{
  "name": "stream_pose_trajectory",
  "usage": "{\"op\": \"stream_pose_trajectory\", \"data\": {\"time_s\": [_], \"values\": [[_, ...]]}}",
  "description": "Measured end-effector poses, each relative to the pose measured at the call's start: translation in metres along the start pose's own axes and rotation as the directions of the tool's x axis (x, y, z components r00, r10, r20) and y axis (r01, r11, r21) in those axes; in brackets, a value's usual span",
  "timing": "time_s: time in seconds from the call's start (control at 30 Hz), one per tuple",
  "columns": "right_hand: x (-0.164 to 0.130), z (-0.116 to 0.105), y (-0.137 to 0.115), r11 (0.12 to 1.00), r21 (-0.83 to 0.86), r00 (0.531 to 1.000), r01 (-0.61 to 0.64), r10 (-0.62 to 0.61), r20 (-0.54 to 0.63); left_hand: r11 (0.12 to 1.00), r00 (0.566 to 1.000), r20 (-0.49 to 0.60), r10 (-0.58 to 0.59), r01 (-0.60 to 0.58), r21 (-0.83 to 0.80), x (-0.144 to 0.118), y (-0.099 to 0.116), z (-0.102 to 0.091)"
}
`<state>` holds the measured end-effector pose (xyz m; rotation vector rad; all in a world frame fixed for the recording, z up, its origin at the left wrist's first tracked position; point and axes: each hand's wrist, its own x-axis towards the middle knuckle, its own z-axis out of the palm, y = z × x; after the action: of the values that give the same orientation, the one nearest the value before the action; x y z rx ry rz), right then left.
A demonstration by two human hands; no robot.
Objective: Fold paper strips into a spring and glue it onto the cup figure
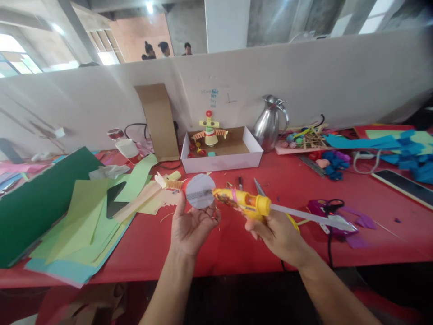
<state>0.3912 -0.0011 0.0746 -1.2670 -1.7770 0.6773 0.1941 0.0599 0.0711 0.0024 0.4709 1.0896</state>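
My left hand (195, 225) holds up a round paper disc (200, 192), pale with a dark mesh-like patch, its edge between thumb and fingers. From the disc's left side sticks out a folded yellow paper strip (174, 184) with a white tip; whether it is joined to the disc I cannot tell. My right hand (270, 230) is wrapped round a yellow glue gun (246, 201), with a long clear glue stick (301, 215) coming out of its back. The gun's nozzle is at the disc's right edge; touching or just apart, I cannot tell.
Behind stands a white box (221, 162) with a small paper figure (210, 133) in it. Beside it are a steel jug (270, 122) and upright cardboard (158, 122). Coloured paper sheets (77, 221) lie left; scissors (260, 187), a purple device (318, 210) and a phone (404, 187) lie right.
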Motion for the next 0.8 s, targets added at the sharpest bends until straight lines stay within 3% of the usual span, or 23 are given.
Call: {"op": "stream_pose_trajectory", "data": {"time_s": [0.47, 0.6, 0.67, 0.73, 0.8], "values": [[0.006, 0.002, -0.002, 0.999, 0.036, 1.0, 0.017, -0.017, 0.024, 0.998, 0.999, 0.005, 0.04, -0.04, 0.044, -0.004, 0.005, 0.0], [0.006, -0.002, 0.003, 0.99, 0.139, 1.0, 0.011, -0.014, 0.024, 0.962, 0.983, 0.02, 0.185, -0.185, 0.199, -0.003, 0.018, -0.003], [0.006, -0.009, 0.011, 0.984, 0.179, 0.997, -0.018, 0.03, -0.066, 0.864, 0.921, 0.022, 0.39, -0.374, 0.338, 0.007, 0.028, -0.006], [0.006, -0.017, 0.02, 0.98, 0.19, 0.976, -0.065, 0.102, -0.193, 0.658, 0.793, 0.075, 0.605, -0.551, 0.514, 0.023, 0.037, -0.009], [0.007, -0.023, 0.028, 0.97, 0.208, 0.936, -0.125, 0.185, -0.299, 0.434, 0.704, 0.193, 0.684, -0.605, 0.668, 0.043, 0.043, -0.012]]}}
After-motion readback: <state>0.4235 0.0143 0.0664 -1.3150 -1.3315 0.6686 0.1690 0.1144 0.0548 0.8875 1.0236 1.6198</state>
